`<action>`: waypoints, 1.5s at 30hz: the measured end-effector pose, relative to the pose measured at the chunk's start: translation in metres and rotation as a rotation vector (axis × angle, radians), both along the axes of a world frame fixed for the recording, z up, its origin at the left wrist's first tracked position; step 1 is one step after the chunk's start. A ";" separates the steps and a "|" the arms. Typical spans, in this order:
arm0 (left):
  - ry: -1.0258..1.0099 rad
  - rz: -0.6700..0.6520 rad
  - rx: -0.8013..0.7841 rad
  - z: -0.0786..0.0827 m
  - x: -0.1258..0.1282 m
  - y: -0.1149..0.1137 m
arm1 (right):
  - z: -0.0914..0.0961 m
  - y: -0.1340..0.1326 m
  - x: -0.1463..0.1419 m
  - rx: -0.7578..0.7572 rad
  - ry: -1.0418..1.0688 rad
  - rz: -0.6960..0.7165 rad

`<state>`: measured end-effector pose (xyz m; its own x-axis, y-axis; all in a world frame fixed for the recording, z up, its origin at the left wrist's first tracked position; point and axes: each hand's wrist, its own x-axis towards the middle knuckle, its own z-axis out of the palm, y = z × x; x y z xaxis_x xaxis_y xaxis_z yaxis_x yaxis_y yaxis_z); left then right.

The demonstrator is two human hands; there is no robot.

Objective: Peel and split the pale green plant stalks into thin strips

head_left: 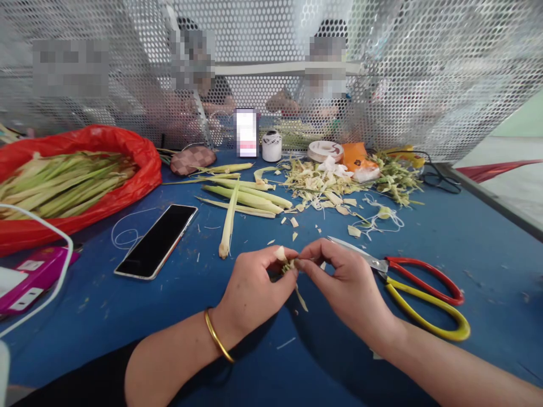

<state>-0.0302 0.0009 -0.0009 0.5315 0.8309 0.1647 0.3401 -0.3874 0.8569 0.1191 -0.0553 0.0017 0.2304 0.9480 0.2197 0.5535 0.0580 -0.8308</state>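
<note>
My left hand (254, 282), with a gold bangle on its wrist, pinches a small pale piece of corn husk (288, 265) between thumb and fingers. The fingertips of my right hand (345, 277) are closed at the same piece, and my fingers cover much of it. A thin strip hangs below it. Right beside my right hand lie scissors (424, 291) with one red and one yellow handle, their blades partly behind the hand. Beyond my hands are long green husk leaves (248, 198), with one leaf (229, 223) lying crosswise nearer to me.
A red plastic bag (144, 152) full of husk leaves stands at left, near a phone (156, 243) and purple power strip (40, 277). Husk scraps (314, 178), a tape roll (325, 151) and white thread (388, 220) lie at back right. People sit behind the perforated metal screen (263, 51).
</note>
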 end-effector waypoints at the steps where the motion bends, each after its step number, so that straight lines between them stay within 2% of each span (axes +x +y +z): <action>1: -0.002 -0.007 -0.007 0.000 0.000 0.000 | 0.000 0.000 0.000 0.004 -0.005 0.002; 4: -0.027 -0.015 -0.066 0.001 0.000 0.001 | 0.000 0.000 0.000 0.014 -0.016 0.004; 6: -0.061 -0.011 -0.176 0.003 0.000 0.002 | 0.001 0.000 -0.001 0.016 -0.015 0.003; 12: -0.309 -0.037 -0.796 0.008 0.003 0.005 | 0.007 0.000 0.003 0.008 0.030 -0.001; 14: -0.350 -0.054 -0.900 0.009 0.004 0.006 | 0.009 -0.001 0.004 0.005 0.037 0.008; 23: -0.343 -0.050 -0.965 0.010 0.002 0.009 | 0.008 0.001 0.006 0.045 0.029 0.084; 27: -0.414 -0.034 -1.022 0.010 0.002 0.011 | 0.009 0.005 0.013 0.097 -0.018 0.202; 32: -0.487 -0.031 -1.082 0.011 0.003 0.011 | 0.009 0.008 0.024 0.193 -0.190 0.356; 40: -0.567 -0.074 -1.270 0.006 -0.002 0.013 | 0.005 0.009 0.031 0.367 -0.464 0.404; 45: -0.564 -0.074 -1.284 0.006 -0.002 0.013 | 0.005 0.011 0.032 0.419 -0.517 0.373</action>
<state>-0.0322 0.0138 0.0055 0.6978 0.5363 -0.4747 -0.1502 0.7576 0.6352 0.1510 -0.0444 0.0069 -0.3191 0.7566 0.5707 0.7482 0.5707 -0.3383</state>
